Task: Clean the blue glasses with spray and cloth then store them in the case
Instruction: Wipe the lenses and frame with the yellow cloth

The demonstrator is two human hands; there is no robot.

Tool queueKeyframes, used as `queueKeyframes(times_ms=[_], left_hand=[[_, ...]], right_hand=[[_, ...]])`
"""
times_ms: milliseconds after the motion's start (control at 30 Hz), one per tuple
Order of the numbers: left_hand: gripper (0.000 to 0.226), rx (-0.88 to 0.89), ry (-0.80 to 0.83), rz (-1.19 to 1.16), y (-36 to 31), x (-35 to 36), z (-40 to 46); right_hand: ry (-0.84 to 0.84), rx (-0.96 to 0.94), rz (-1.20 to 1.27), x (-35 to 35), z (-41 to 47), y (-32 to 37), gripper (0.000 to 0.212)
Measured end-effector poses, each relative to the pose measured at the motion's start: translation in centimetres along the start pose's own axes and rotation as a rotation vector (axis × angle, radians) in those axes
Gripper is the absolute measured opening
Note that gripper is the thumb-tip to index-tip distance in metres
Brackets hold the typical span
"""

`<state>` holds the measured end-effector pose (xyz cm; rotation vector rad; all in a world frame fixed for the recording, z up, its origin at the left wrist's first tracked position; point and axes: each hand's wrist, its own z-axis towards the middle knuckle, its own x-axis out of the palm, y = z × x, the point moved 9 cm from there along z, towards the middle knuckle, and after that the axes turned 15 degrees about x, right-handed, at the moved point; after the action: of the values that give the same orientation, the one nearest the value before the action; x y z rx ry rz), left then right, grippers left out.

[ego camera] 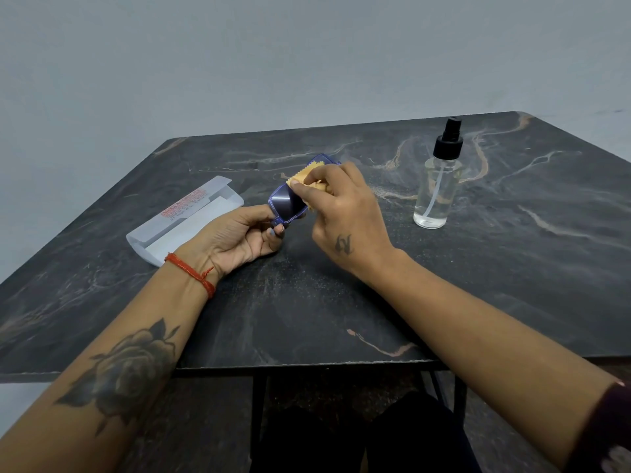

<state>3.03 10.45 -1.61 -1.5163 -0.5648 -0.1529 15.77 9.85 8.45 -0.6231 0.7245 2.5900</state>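
Wiping stage in progress; storage pending.
Left hand (239, 233) pinches the blue glasses (288, 206) above the desk (341, 302); right hand (345, 206) pinches the cloth (307, 182) against a lens. Spray bottle (435, 186) stands aside; case (184, 220) lies open.

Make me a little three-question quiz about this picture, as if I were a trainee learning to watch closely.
1. True or false: the spray bottle lies on its side.
2. Which hand presses the orange cloth onto the blue glasses? A) left hand B) right hand
3. Fill in: the white case on the table is ____ (open/closed).

Key
1. False; it stands upright.
2. B; the right hand holds the cloth, while the left hand grips the frame's end.
3. Open.
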Motion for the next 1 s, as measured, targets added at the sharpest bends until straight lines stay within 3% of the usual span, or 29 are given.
queueKeyframes(times_ms=[333, 767, 933, 1000], left_hand=[[0.009, 0.01, -0.014, 0.033, 0.0, -0.2, 0.0], [0.021, -0.004, -0.019, -0.073, -0.2, -0.3, 0.0], [0.019, -0.024, -0.002, -0.068, -0.1, -0.1, -0.2], [0.03, -0.037, 0.001, -0.064, 0.0, -0.1, -0.3]], right_hand=[[0.175, -0.146, 0.068, 1.2, -0.9, 1.9, 0.043], [0.058, -0.186, 0.162, 0.1, -0.9, 1.5, 0.035], [-0.031, -0.096, 0.126, -0.8, -0.2, 0.2, 0.033], [-0.065, -0.033, 0.109, -1.1, 0.2, -0.7, 0.033]])
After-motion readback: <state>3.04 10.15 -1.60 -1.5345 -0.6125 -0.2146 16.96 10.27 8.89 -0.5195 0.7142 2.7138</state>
